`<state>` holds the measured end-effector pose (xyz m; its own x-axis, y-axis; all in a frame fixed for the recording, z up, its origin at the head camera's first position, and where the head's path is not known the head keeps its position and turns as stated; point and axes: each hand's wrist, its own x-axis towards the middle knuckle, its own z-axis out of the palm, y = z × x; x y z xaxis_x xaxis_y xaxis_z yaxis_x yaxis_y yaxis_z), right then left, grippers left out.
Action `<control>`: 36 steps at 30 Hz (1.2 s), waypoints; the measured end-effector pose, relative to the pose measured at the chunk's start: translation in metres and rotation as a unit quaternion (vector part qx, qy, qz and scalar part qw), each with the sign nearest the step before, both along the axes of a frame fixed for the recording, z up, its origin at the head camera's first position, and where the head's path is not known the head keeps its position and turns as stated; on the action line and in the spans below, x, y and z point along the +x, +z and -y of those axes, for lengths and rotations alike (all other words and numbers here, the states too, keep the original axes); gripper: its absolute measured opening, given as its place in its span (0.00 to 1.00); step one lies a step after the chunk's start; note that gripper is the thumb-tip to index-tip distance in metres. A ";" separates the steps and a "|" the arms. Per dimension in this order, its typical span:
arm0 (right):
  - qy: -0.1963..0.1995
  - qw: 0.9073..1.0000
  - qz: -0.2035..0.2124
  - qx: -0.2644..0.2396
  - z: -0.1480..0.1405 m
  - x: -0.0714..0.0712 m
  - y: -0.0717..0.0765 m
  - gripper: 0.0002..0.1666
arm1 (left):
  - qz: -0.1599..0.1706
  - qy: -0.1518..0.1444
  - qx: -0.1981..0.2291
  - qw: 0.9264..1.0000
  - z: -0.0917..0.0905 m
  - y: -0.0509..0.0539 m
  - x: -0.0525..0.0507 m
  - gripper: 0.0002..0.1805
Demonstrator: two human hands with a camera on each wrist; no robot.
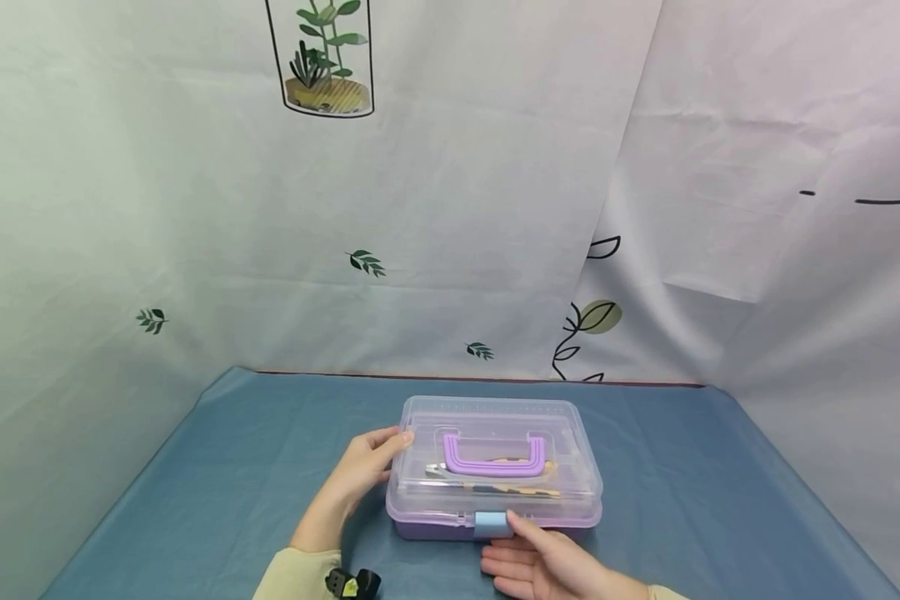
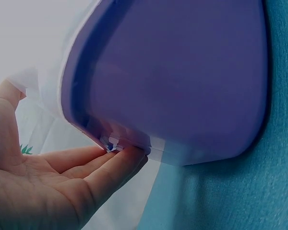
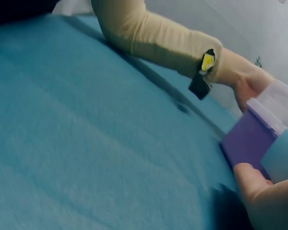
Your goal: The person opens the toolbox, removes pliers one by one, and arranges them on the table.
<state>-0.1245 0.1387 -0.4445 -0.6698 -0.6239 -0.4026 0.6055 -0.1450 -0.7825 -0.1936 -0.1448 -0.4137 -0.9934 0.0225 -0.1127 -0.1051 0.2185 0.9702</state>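
Purple box (image 1: 495,503): left grip (image 1: 362,468) holding nine-o'clock side, best braced; right grip (image 1: 546,567) wide, touching six-o'clock latch (image 1: 489,524), thumb (image 1: 527,528) best centred.

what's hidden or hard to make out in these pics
Head view: what the things under the lid are; the cloudy lid blurs them and the handle partly covers them.
Head view: some fingers of the left hand, hidden behind the box.
Left wrist: the box's far end, cut off by the top edge.
Right wrist: part of the clip, cut off by the right edge.
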 end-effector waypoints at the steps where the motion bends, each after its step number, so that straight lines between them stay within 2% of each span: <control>1: -0.006 1.000 -0.002 0.000 0.001 0.001 -0.001 0.54 | 0.000 -0.001 0.000 1.000 0.000 0.000 0.000 0.43; 11: -0.064 0.995 -0.018 0.071 0.009 0.007 -0.003 0.43 | 0.001 -0.003 0.006 1.000 -0.001 0.000 0.002 0.41; 19: -0.079 0.992 -0.029 0.094 0.012 0.007 0.001 0.41 | -0.007 0.009 0.012 1.000 -0.002 0.000 0.002 0.40; 24: -0.086 0.991 -0.035 0.094 0.017 0.000 0.012 0.38 | -0.028 0.035 0.027 0.999 -0.003 -0.002 -0.004 0.40; 28: -0.094 0.990 -0.046 0.099 0.019 -0.011 0.016 0.37 | -0.050 0.059 0.040 0.996 -0.006 -0.006 -0.009 0.37; 30: -0.098 0.989 -0.052 0.097 0.020 -0.017 0.016 0.38 | -0.059 0.053 0.048 0.996 -0.006 -0.008 -0.010 0.35; 32: -0.101 0.989 -0.055 0.093 0.021 -0.023 0.015 0.39 | -0.067 0.033 0.057 0.996 -0.006 -0.009 -0.010 0.35; 36: -0.109 0.988 -0.057 0.089 0.022 -0.036 0.014 0.43 | -0.075 -0.005 0.060 0.995 -0.006 -0.012 -0.010 0.42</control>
